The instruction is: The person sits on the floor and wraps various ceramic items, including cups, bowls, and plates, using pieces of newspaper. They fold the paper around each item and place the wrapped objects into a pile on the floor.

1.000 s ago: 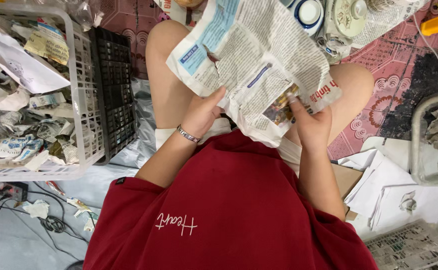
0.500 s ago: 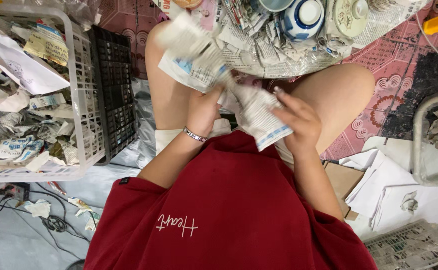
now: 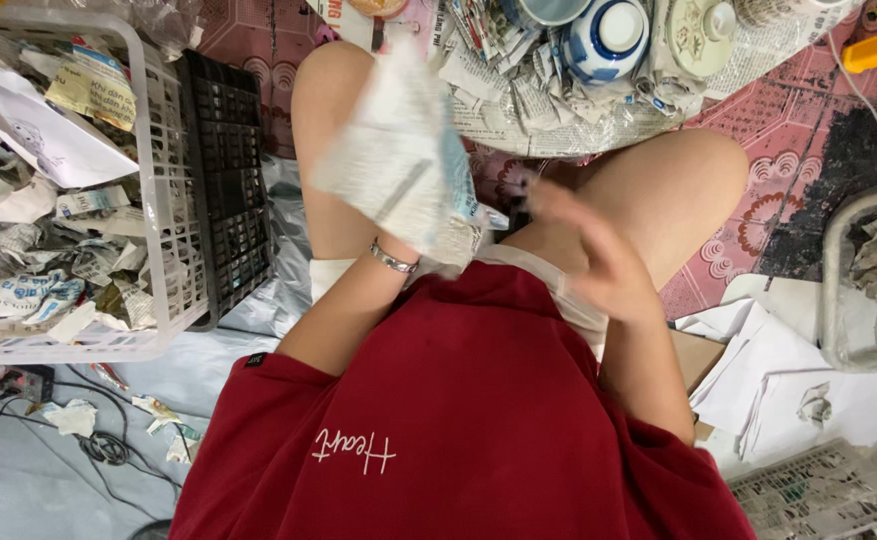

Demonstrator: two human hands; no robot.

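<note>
My left hand [image 3: 436, 246], with a silver bracelet on the wrist, is shut on a crumpled wad of newspaper [image 3: 398, 160]. It holds the wad up over my left thigh, and the wad hides most of the fingers. My right hand [image 3: 573, 240] is blurred just right of the wad, above my lap. Its fingers are loosely apart and hold nothing. I sit cross-legged in a red shirt.
A white plastic basket [image 3: 173, 240] full of crumpled newspaper stands at the left, with a black crate [image 3: 228, 190] beside it. Blue-and-white bowls [image 3: 608, 40] and a lid [image 3: 703, 35] rest on newspaper ahead. A fan guard [image 3: 858, 290], white sheets [image 3: 798, 380] and cables [image 3: 98, 445] lie around.
The open newspaper sheet has been crumpled into a wad. My left hand has lifted it up and to the left, and my right hand has let go of it.
</note>
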